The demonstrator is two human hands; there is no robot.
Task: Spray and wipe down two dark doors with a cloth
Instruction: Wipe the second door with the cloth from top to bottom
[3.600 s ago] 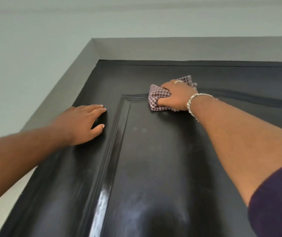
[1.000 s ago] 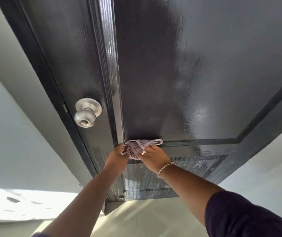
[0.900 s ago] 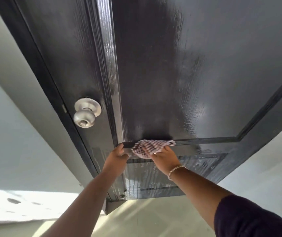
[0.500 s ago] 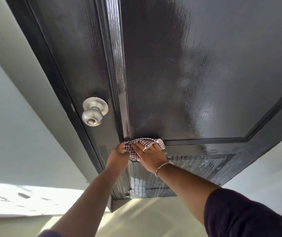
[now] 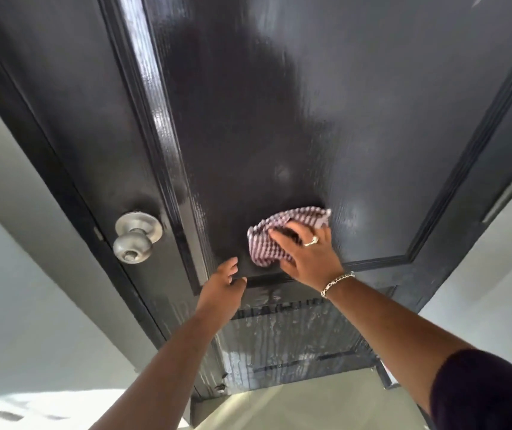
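**Cloth on lower door panel**

Pressing the checked cloth point(image 5: 282, 235) flat against the dark door point(image 5: 279, 119), the right hand point(image 5: 309, 259) is lying over it, fingers straight, cloth bunching out past the fingertips. The left hand point(image 5: 222, 288) is resting open on the moulding below-left, near the knob point(image 5: 135, 237).

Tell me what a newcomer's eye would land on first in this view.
Most striking is the checked cloth, pressed flat by the right hand against the lower part of the dark door. The left hand rests open on the panel moulding beside it. A silver knob sits at the door's left edge, and wet streaks cover the bottom panel.
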